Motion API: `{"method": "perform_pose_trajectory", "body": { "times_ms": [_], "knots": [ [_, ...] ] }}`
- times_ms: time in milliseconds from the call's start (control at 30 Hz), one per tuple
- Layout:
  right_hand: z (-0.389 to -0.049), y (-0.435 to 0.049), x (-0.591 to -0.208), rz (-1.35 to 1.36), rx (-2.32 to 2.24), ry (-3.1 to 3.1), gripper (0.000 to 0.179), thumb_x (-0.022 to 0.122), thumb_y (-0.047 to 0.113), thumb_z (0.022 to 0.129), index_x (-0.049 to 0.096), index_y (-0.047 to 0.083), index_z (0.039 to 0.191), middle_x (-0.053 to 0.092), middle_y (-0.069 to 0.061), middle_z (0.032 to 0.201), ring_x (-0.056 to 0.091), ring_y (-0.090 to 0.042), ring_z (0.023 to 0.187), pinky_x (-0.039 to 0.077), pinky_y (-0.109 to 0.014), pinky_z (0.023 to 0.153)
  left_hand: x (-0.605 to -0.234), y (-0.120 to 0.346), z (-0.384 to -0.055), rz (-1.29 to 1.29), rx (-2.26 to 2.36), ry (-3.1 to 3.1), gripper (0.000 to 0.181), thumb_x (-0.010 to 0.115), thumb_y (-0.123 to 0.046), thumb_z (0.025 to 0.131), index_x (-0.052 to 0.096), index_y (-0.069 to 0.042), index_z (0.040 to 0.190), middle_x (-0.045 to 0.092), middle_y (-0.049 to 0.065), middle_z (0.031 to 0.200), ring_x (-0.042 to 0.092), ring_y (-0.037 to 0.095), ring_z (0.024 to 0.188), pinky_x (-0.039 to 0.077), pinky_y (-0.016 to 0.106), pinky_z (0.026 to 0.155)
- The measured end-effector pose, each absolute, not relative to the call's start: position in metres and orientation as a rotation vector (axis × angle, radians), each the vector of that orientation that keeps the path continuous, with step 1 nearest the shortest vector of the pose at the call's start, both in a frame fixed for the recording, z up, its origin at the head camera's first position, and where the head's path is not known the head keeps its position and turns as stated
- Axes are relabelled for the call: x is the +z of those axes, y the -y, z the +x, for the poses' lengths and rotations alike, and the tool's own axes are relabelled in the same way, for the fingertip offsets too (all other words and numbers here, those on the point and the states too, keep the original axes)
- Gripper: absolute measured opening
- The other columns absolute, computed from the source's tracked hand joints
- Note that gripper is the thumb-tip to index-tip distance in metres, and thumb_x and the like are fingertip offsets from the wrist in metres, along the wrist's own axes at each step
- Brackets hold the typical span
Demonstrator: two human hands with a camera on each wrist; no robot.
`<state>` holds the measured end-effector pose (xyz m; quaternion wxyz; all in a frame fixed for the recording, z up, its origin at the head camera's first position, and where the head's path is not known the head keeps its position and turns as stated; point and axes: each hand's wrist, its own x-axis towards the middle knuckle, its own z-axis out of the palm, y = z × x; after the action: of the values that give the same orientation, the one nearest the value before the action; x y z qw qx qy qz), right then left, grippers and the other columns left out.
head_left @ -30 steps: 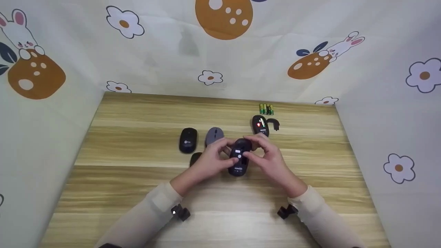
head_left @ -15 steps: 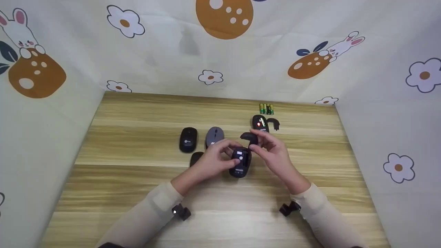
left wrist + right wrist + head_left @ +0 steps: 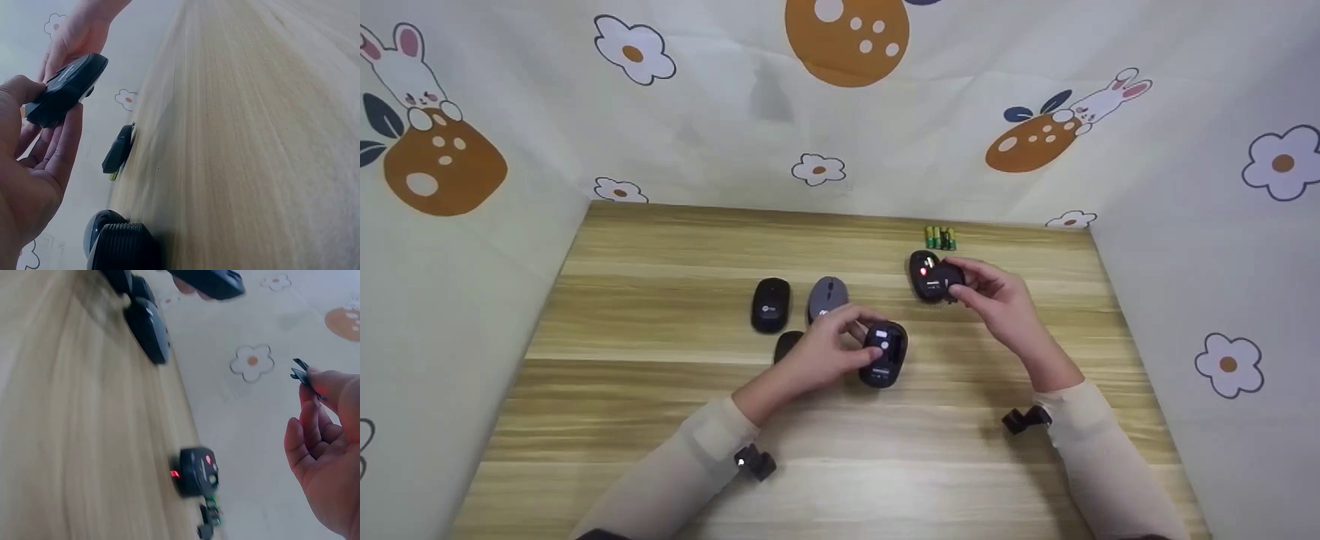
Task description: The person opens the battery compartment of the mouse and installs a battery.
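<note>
Black mouse (image 3: 887,361): pinched in left hand (image 3: 834,346), seemingly past uncovering
Cover (image 3: 306,378): pinched in right hand (image 3: 999,298), likely needs setting down below grip

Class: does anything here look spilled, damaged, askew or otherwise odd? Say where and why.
Nothing looks spilled or broken. One belly-up mouse near the batteries stands out, red light glowing, while the grey mouse sits upright. The left hand grips a black mouse with an open slot. A smudge darkens the pale backdrop.
</note>
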<state>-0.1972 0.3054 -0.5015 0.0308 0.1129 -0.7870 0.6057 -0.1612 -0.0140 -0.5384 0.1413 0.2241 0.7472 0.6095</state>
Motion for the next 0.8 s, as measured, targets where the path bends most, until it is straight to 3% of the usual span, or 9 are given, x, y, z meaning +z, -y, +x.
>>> {"method": "perform_pose_trajectory", "body": {
  "times_ms": [433, 800],
  "knots": [
    [-0.225, -0.363, -0.507, 0.273, 1.355, 2.728, 0.040, 0.082, 0.002, 0.099, 0.075, 0.003, 0.138, 0.072, -0.015, 0.094, 0.062, -0.012, 0.076, 0.050, -0.016, 0.063, -0.536, 0.015, -0.162, 0.648, 1.743, -2.171, 0.045, 0.087, -0.010, 0.094, 0.073, -0.016, 0.137, 0.072, -0.001, 0.125, 0.069, 0.020, 0.106, 0.057, 0.056, 0.104],
    [-0.251, -0.393, -0.539, 0.146, 1.390, 2.737, 0.043, 0.083, 0.002, 0.098, 0.073, -0.003, 0.139, 0.073, -0.024, 0.099, 0.061, -0.009, 0.077, 0.051, -0.014, 0.065, -0.535, 0.016, -0.161, 0.611, 1.735, -2.178, 0.047, 0.087, -0.010, 0.093, 0.073, -0.015, 0.138, 0.071, 0.000, 0.125, 0.069, 0.021, 0.107, 0.059, 0.057, 0.102]
  ]
}}
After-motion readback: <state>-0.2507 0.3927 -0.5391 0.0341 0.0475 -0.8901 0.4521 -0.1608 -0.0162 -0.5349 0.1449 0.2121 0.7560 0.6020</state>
